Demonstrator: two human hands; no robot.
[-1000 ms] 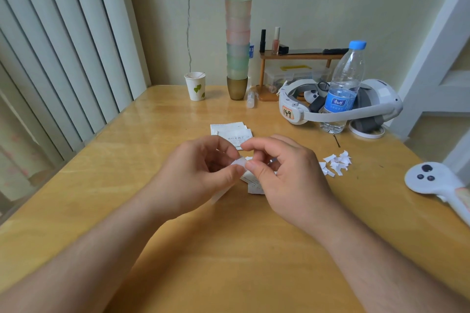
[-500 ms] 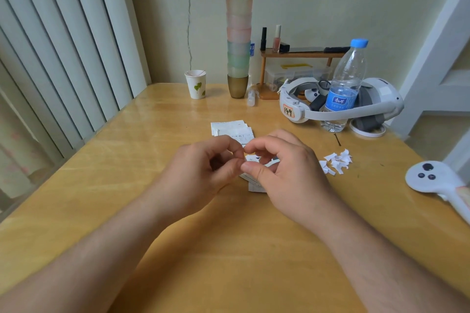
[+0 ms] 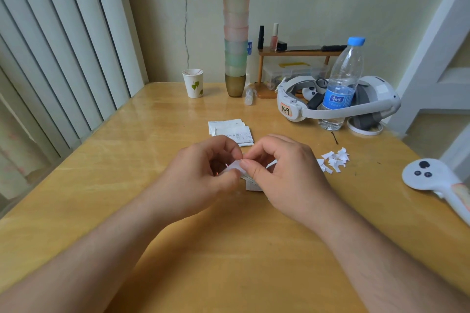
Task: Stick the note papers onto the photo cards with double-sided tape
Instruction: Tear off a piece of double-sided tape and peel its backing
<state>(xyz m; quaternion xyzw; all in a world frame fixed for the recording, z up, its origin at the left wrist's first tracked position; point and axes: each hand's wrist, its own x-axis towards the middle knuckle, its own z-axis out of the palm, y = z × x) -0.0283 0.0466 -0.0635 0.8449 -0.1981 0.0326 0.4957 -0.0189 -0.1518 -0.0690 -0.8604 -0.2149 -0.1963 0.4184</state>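
Both my left hand (image 3: 203, 175) and right hand (image 3: 284, 173) pinch one small white paper piece (image 3: 234, 167); risk: exposed adhesive catching fingertips, creasing it.

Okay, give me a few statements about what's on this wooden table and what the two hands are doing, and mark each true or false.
1. Both the left hand and right hand pinch one small white paper piece. True.
2. The clear plastic water bottle has a red cap. False: blue.
3. The pile of torn white paper scraps lies right of the hands. True.
4. The white paper cup lies tipped over. False: upright.
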